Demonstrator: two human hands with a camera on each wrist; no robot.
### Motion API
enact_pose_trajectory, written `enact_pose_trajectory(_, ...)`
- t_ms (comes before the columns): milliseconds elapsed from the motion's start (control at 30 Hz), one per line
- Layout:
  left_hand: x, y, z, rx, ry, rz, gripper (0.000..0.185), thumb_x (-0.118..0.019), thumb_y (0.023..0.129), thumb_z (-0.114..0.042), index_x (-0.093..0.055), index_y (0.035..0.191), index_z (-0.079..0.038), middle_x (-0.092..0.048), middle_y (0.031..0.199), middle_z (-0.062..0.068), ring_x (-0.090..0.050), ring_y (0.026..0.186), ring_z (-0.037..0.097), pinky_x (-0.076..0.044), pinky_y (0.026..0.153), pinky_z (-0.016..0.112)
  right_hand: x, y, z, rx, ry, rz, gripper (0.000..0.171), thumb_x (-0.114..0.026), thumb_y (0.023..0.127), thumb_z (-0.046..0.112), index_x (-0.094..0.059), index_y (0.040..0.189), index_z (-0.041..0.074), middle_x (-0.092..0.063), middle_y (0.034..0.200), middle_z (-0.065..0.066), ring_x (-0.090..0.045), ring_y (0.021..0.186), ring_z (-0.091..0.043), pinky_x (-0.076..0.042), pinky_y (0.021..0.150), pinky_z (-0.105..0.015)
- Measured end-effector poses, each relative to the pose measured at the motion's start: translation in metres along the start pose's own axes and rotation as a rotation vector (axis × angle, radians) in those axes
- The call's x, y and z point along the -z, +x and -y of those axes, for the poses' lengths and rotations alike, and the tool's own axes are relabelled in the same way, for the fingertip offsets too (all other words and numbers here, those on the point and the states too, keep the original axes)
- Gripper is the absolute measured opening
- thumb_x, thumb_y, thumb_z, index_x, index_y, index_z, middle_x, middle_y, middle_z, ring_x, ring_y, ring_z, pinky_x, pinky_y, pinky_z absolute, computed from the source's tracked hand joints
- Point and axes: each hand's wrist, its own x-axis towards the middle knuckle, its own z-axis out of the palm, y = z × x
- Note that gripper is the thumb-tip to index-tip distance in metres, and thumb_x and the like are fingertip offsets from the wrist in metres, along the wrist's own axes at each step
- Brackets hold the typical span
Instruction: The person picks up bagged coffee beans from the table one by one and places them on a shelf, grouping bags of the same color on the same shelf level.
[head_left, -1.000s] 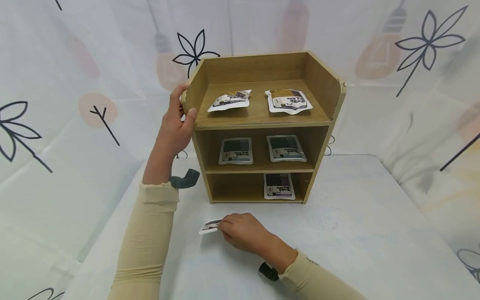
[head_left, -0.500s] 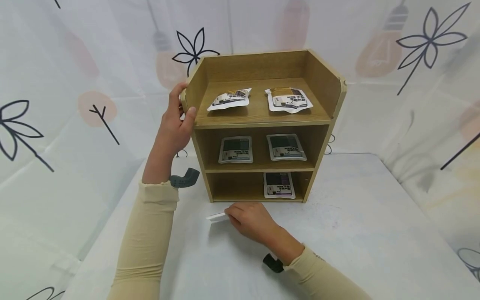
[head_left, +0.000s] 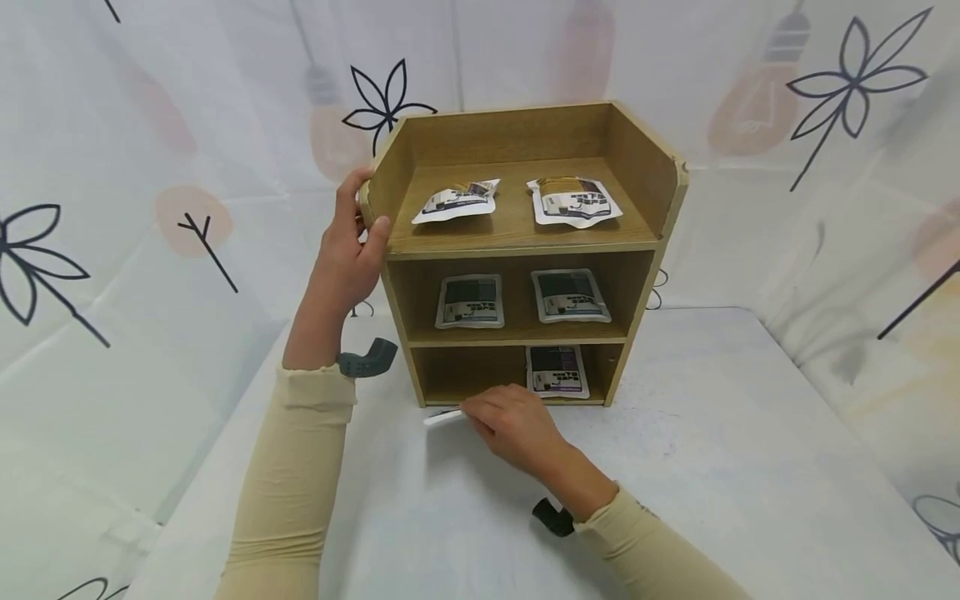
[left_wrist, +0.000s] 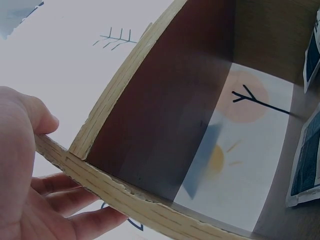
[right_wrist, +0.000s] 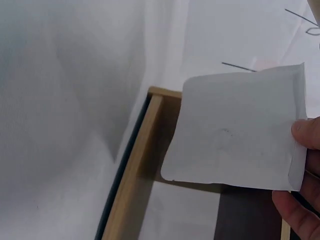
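Observation:
A small wooden shelf unit [head_left: 517,249] with three levels stands on the white table. My left hand [head_left: 345,254] grips the edge of its left side panel, thumb on one face and fingers on the other, as the left wrist view shows. My right hand [head_left: 517,427] pinches a flat white pouch [head_left: 444,418] by one edge, just in front of the bottom level. The pouch's plain back [right_wrist: 235,130] faces the right wrist camera. On the bottom level, a pouch with a purple stripe [head_left: 558,372] leans at the right, beside the right hand.
Two dark green pouches, left [head_left: 469,302] and right [head_left: 571,296], lean on the middle level. On top lie two white-and-gold pouches, left [head_left: 457,202] and right [head_left: 575,202]. A patterned white cloth [head_left: 247,100] hangs behind and around the table [head_left: 712,433].
My right hand has carried the pouch forward and slightly right, from over the table to the bottom level's front edge, and the pouch has tipped edge-on. The left hand keeps its grip.

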Motion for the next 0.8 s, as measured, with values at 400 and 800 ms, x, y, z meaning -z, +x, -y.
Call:
enact_pose_trajectory(400,0.001,-0.001,-0.001,-0.004,0.002,0.000,0.053,-0.037,0.101,-0.035,-0.012,0.144,-0.050,-0.036,0.150,0.010,-0.044,0.134,0.031,-0.045,0.101,0.054,0.004,0.001,-0.010,-0.033,-0.029,-0.042,0.020,-0.081,0.075,0.010,-0.077,0.094,0.013,-0.076,0.091,0.004,-0.070,0.083,-0.012,-0.054,0.071,-0.027)
enact_pose_trajectory(800,0.001,-0.001,0.000,-0.005,0.004,-0.002,0.052,-0.036,0.100,-0.037,-0.012,0.144,-0.050,-0.037,0.148,0.011,-0.046,0.133,0.030,-0.046,0.100,0.054,-0.003,0.000,-0.021,-0.060,-0.085,-0.074,0.018,-0.082,0.072,0.008,-0.078,0.089,0.012,-0.076,0.087,0.001,-0.071,0.081,-0.015,-0.056,0.072,-0.031)
